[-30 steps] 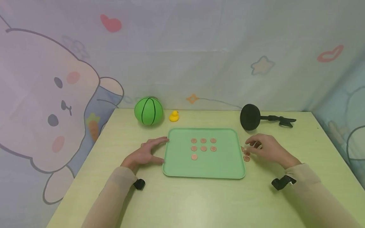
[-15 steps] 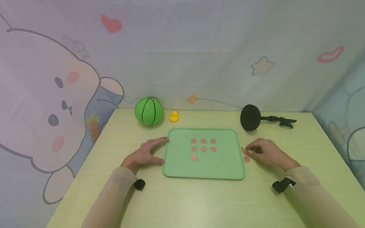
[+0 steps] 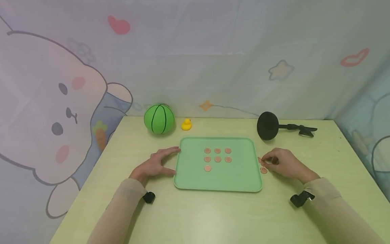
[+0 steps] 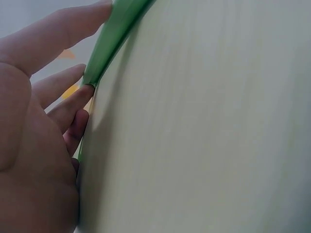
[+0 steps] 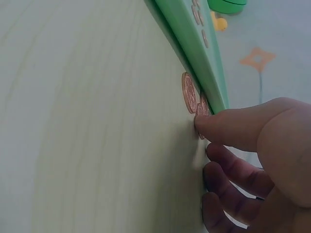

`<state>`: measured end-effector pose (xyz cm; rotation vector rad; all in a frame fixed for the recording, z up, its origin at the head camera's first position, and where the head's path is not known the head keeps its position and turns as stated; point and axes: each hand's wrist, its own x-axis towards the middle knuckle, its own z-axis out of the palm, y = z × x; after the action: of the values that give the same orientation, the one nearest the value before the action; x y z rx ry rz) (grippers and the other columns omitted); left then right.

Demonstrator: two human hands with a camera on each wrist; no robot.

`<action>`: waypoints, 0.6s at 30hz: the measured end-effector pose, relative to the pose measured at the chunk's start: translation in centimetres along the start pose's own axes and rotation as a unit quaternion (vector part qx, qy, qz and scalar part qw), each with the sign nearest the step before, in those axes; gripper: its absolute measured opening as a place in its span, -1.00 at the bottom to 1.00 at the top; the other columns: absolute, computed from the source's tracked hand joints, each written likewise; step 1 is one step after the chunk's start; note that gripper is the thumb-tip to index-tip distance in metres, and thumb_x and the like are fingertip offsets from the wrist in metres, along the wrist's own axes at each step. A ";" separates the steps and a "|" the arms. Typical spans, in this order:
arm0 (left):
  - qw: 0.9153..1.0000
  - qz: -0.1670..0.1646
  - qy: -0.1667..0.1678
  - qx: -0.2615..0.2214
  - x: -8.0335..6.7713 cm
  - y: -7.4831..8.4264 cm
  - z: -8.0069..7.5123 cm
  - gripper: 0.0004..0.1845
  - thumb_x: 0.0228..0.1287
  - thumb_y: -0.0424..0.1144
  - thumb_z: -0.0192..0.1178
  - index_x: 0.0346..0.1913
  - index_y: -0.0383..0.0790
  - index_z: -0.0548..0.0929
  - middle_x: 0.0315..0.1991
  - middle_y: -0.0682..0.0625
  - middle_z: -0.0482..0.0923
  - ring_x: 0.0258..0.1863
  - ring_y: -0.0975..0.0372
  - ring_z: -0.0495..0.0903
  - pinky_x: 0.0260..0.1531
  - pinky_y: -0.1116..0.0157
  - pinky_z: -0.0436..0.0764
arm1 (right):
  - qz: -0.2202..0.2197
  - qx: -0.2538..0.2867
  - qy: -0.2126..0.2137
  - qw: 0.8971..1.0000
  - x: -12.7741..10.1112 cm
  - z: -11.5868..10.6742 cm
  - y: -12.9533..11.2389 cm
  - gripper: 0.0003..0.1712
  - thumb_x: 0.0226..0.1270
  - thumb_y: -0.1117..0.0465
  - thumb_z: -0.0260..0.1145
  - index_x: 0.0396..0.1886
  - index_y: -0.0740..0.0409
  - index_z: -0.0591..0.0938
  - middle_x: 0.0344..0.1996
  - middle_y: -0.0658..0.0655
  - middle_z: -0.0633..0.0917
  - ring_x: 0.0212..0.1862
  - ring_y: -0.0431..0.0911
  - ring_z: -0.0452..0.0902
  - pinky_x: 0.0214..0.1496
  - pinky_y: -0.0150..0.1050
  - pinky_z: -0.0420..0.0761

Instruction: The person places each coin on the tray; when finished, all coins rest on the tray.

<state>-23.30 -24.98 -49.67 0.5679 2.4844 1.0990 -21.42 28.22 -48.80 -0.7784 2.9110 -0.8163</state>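
Note:
A light green tray (image 3: 234,178) lies on the table with several copper coins (image 3: 217,159) on it: two rows, and a single coin (image 3: 207,168) below them at the left. My left hand (image 3: 153,165) rests at the tray's left edge, thumb and fingers spread against the rim (image 4: 114,34). Beside the tray's right edge lie a few more coins (image 3: 263,170), partly overlapping. There my right hand (image 3: 285,162) pinches one coin (image 5: 199,127) between thumb and index finger, low at the table; its other fingers are curled. The fingers hide part of that coin.
Behind the tray stand a green ball (image 3: 159,119) with black lines and a yellow rubber duck (image 3: 186,124). A black round-based stand with a clip (image 3: 267,126) lies at the back right. A printed cloth (image 3: 195,61) hangs behind the table (image 3: 201,217).
My right hand has come down onto the coins right of the tray, and its thumb and index finger have closed in on one. The left hand and tray have stayed in place.

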 end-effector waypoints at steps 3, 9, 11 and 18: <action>1.000 0.003 0.000 0.003 0.0 0.0 0.0 0.01 0.06 -0.05 0.63 0.59 0.21 0.37 0.66 0.10 0.14 0.60 -0.01 0.04 0.52 -0.33 -0.21 | 0.004 -0.001 -0.006 1.000 0.1 -0.1 -0.1 -0.85 0.29 0.33 0.51 -0.17 0.07 0.84 -0.33 -0.11 0.73 -0.35 -0.29 0.50 -0.25 -0.28 0.58; 1.000 0.007 0.002 -0.001 0.0 -0.3 0.2 0.00 0.05 -0.06 0.64 0.58 0.24 0.38 0.66 0.13 0.14 0.60 0.00 0.04 0.53 -0.34 -0.21 | 0.017 0.003 -0.024 1.000 0.4 -0.4 -0.5 -0.89 0.31 0.31 0.51 -0.20 0.05 0.83 -0.33 -0.10 0.72 -0.32 -0.24 0.54 -0.20 -0.21 0.60; 1.000 0.007 0.003 -0.002 0.0 -0.3 0.2 0.00 0.05 -0.06 0.64 0.58 0.26 0.38 0.66 0.14 0.15 0.60 0.00 0.04 0.52 -0.33 -0.22 | 0.018 0.003 -0.029 0.999 0.4 -0.4 -0.6 -0.90 0.32 0.31 0.50 -0.20 0.06 0.81 -0.35 -0.10 0.69 -0.32 -0.22 0.53 -0.21 -0.21 0.58; 1.000 0.002 0.003 -0.003 -0.1 0.0 0.1 0.00 0.06 -0.05 0.64 0.58 0.24 0.38 0.66 0.13 0.14 0.60 -0.01 0.03 0.52 -0.33 -0.22 | 0.025 0.001 -0.043 0.999 0.5 -0.5 -0.8 -0.91 0.35 0.33 0.45 -0.20 0.10 0.77 -0.41 -0.12 0.63 -0.35 -0.23 0.43 -0.26 -0.26 0.50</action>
<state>-23.21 -24.99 -49.71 0.5697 2.4846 1.1104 -21.55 27.61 -47.92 -0.7199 2.8410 -0.7602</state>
